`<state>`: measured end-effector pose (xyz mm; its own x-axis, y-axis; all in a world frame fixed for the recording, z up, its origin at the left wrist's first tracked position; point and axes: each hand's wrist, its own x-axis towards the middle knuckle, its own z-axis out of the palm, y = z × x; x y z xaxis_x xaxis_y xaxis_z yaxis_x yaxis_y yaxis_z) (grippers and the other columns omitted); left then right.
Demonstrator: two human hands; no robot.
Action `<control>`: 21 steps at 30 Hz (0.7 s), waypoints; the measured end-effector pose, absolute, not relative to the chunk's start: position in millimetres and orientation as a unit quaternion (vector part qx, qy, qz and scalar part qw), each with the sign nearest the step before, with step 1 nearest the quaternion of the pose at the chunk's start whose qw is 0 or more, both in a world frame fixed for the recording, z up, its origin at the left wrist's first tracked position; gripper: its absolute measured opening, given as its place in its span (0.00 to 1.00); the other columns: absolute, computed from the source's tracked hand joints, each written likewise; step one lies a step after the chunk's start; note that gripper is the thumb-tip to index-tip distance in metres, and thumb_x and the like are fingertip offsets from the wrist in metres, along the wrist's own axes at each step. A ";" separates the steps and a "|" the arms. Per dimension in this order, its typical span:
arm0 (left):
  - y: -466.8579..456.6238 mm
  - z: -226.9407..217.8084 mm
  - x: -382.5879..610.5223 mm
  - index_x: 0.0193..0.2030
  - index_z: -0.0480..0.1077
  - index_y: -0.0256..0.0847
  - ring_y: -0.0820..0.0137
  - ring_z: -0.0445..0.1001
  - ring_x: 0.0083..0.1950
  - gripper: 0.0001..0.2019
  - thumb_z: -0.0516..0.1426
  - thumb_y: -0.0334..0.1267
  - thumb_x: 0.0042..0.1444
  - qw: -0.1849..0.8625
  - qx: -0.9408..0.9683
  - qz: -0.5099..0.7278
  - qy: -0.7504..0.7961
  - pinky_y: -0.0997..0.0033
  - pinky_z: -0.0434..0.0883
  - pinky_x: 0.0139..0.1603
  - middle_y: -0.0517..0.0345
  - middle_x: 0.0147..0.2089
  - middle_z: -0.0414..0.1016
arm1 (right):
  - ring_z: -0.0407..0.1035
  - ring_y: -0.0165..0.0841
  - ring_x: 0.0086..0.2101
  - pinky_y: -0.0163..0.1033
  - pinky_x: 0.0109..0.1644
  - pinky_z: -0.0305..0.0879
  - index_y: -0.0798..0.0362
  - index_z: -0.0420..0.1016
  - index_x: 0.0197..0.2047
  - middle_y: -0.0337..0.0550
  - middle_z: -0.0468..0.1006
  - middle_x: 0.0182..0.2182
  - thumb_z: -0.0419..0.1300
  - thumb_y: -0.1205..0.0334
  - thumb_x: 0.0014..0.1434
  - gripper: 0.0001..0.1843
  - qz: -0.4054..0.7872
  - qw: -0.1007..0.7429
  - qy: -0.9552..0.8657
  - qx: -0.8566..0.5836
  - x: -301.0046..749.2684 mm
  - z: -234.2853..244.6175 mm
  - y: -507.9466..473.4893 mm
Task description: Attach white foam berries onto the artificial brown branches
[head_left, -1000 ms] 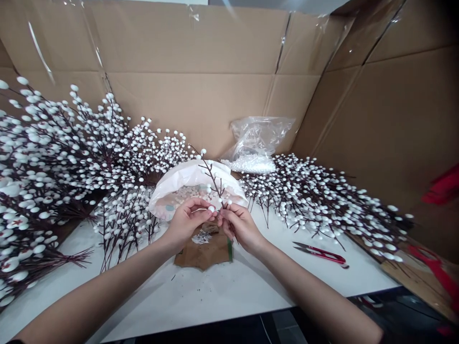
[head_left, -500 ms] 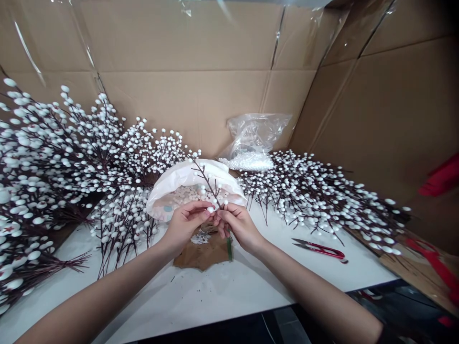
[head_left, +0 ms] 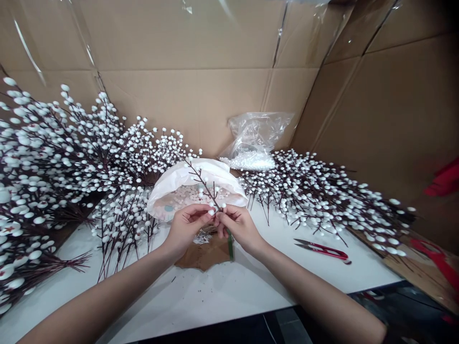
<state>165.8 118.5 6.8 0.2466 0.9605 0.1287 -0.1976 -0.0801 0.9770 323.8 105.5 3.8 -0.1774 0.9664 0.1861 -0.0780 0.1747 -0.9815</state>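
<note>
Pinched between my right hand's (head_left: pixel 238 224) fingers is a dark artificial berry branch (head_left: pixel 204 182), slanting up to the left with a few white berries on its lower twigs. My left hand (head_left: pixel 191 224) is closed at the fingertips on a white berry (head_left: pixel 211 212), right beside the branch's lower part. Both hands nearly touch. Behind them lies an open white bag (head_left: pixel 172 177) holding many loose white berries (head_left: pixel 190 193). Beneath the hands is a brown cardboard piece (head_left: pixel 204 255) with white scraps and a green strip at its right edge.
Finished-looking white-berry branches (head_left: pixel 96 143) crowd the left side, and more branches (head_left: pixel 315 196) lie on the right. A clear plastic bag (head_left: pixel 256 138) of white berries stands at the back. Red-handled thread snips (head_left: pixel 324 249) rest on the white table (head_left: pixel 247 291). Cardboard walls (head_left: pixel 182 43) enclose it.
The branch has tipped a little further left at its top. Both hands stay close together with their pinch. The view has shifted slightly.
</note>
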 end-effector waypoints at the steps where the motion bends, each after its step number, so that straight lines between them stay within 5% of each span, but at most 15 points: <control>1: 118.4 6.2 166.0 0.36 0.76 0.39 0.71 0.76 0.38 0.10 0.65 0.39 0.47 0.576 0.537 0.503 0.356 0.72 0.73 0.42 0.56 0.37 0.79 | 0.64 0.25 0.15 0.29 0.19 0.58 0.55 0.68 0.24 0.35 0.70 0.13 0.57 0.57 0.57 0.14 0.511 0.510 -0.573 -0.388 323.6 3.6 105.3; 21: 115.3 0.5 168.8 0.38 0.75 0.39 0.74 0.77 0.38 0.11 0.66 0.37 0.47 0.655 0.443 0.522 0.320 0.74 0.73 0.45 0.57 0.38 0.79 | 0.68 0.28 0.17 0.31 0.22 0.62 0.55 0.69 0.25 0.36 0.73 0.16 0.58 0.58 0.57 0.12 0.529 0.530 -0.565 -0.346 323.8 5.0 102.8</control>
<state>168.8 115.3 0.5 0.2496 0.9673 0.0442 -0.4006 0.0616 0.9142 323.8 102.8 5.0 -0.1980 0.9522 0.2326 -0.1694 0.2005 -0.9649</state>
